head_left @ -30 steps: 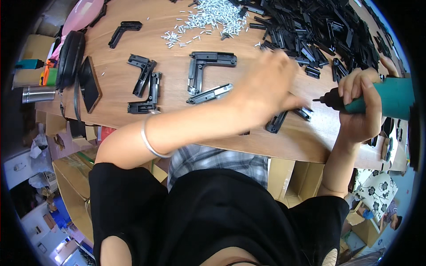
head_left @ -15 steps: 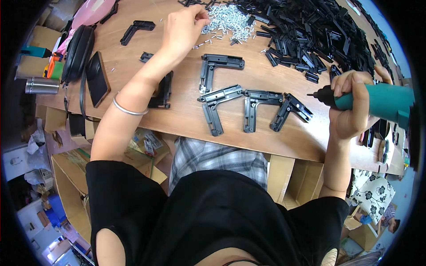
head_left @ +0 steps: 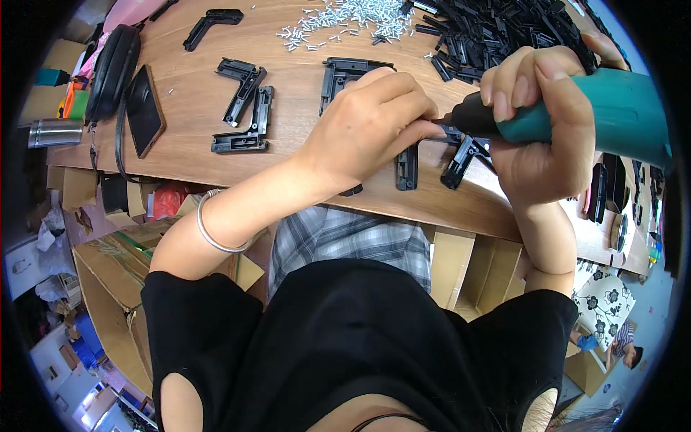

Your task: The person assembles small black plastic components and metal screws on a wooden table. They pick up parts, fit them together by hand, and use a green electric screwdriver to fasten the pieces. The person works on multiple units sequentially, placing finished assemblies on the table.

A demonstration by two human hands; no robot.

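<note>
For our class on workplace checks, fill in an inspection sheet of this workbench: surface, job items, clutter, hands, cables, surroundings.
Surface: brown wooden table, bare patches between parts.
Job items: black L-shaped parts spread out; small silver fasteners piled at the far side; teal driver; heap of black pieces, far right.
Clutter: phone and black case, left.
Left hand: fingers near the driver's tip; anything pinched is hidden.
Right hand: grips the driver.
Cables: nothing seen.
Surroundings: cardboard box below the table; another person, right.
</note>
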